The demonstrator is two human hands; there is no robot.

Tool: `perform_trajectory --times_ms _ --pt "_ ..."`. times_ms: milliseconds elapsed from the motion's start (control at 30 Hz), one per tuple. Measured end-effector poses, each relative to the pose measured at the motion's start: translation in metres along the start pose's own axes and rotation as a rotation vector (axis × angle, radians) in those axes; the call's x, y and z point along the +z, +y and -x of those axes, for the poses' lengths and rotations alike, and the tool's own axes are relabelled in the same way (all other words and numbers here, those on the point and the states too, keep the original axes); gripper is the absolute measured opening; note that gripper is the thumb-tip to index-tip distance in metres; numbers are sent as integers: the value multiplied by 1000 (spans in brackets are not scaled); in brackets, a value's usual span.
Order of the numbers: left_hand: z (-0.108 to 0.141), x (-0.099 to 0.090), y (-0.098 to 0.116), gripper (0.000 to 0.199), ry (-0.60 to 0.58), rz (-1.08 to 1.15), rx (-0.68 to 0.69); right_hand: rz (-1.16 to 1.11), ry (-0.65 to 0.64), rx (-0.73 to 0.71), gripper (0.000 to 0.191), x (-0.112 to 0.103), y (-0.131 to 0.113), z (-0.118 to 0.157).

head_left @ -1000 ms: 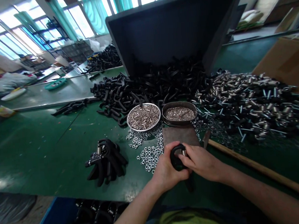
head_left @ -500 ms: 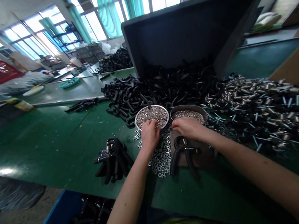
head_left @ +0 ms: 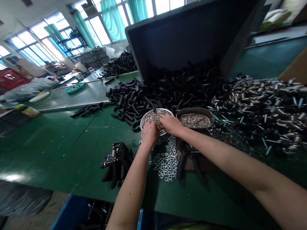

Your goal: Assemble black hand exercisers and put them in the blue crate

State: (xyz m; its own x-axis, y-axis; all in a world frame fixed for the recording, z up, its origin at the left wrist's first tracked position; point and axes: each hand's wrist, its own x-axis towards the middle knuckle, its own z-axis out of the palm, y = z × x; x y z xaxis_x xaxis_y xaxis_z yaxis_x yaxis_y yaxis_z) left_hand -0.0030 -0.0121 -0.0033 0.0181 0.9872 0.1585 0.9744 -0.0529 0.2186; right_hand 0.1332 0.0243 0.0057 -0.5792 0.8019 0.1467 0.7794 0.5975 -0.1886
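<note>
My left hand (head_left: 149, 131) is at the left front rim of a round dish (head_left: 144, 117) of small metal pins, its fingers curled inward. My right hand (head_left: 170, 123) reaches over the same dish's right side, fingers bent down at the pins. What either hand pinches is too small to make out. Beside the dish stands an oval tin (head_left: 212, 120) of small metal pieces. Loose nuts (head_left: 166, 165) lie in front of the dish. A black hand gripper (head_left: 182, 161) with splayed handles rests partly under my right forearm. More hand grippers (head_left: 117, 161) are stacked to the left.
A large tipped dark bin (head_left: 190, 34) spills black handles (head_left: 152, 94) behind the dishes. Springs and bolts (head_left: 276, 108) are heaped at the right. Below the table's front edge, a blue crate (head_left: 63, 215) holds black hand grippers. A cardboard box (head_left: 300, 62) stands at far right.
My right hand has moved left, from the oval tin's front edge to the round dish. My left hand stays at the round dish, its fingers now more curled. The view has shifted slightly.
</note>
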Motion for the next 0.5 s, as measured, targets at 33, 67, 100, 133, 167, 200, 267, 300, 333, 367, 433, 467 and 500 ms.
perform_trajectory --times_ms 33,67,100,133,167,200,267,300,333,367,433,467,500 --pt "0 0 1 17 16 2 -14 -11 11 20 22 -1 1 1" --pt "0 0 1 19 32 5 -31 -25 20 39 22 -2 2 3" --pt "0 -1 2 22 44 6 -48 -40 29 56 22 -3 3 4" --pt "-1 -1 3 23 57 11 -67 -57 37 70 22 -5 5 6" --pt "-1 -2 4 24 75 29 -81 -75 45 82 21 -6 7 7" --pt "-1 -3 6 23 98 66 -86 -95 55 92 21 -8 10 8" --pt "0 -6 10 19 149 210 -82 -141 81 114 19 -10 14 10" --pt "2 -7 12 17 167 313 -81 -168 95 125 19 -12 15 12" --pt "4 -8 14 16 171 423 -86 -197 109 135 18 -13 17 14" --pt "8 -9 17 17 157 529 -99 -228 123 141 17 -15 18 17" --pt "19 -9 21 18 72 716 -139 -292 144 144 16 -20 21 27" --pt "27 -9 22 18 5 800 -154 -318 150 141 16 -23 23 35" --pt "35 -8 24 18 -71 876 -159 -347 153 142 16 -25 26 44"
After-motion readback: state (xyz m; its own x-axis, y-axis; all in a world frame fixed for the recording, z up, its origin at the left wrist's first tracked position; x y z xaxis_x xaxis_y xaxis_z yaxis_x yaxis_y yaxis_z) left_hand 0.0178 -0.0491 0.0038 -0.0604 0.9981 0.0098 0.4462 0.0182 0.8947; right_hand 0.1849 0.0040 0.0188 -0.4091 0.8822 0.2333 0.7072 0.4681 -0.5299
